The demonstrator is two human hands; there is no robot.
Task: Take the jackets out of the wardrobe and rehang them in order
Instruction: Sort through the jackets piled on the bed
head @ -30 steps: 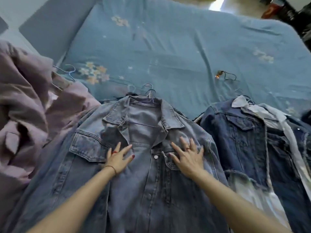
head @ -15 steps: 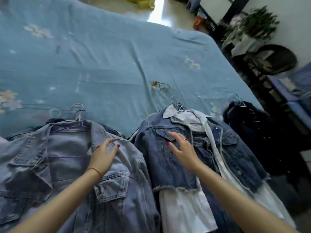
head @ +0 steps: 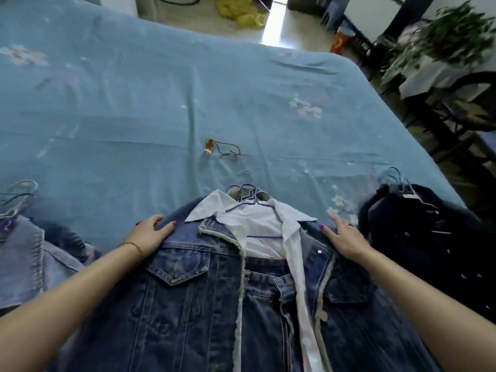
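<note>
A dark blue denim jacket point(head: 188, 296) with a white shirt collar point(head: 257, 218) inside lies flat on the blue bed, on purple wire hangers point(head: 247, 194). My left hand point(head: 150, 234) curls over its left shoulder. My right hand point(head: 343, 237) lies flat on its right shoulder with straight fingers. A lighter denim jacket point(head: 24, 261) lies at the left edge, its hanger hooks point(head: 18, 191) pointing up the bed. A black jacket point(head: 424, 237) on hangers lies at the right.
The blue floral bedspread point(head: 161, 103) stretches ahead, with a small amber pendant on a cord point(head: 212, 149) near the middle. Beyond the bed's right edge stand a plant point(head: 451, 36) and dark furniture point(head: 456, 108). Yellow cloth point(head: 241, 14) lies on the far floor.
My view has swung right from the light denim jacket to the dark one. Both hands have moved off the light jacket and onto the dark jacket's shoulders.
</note>
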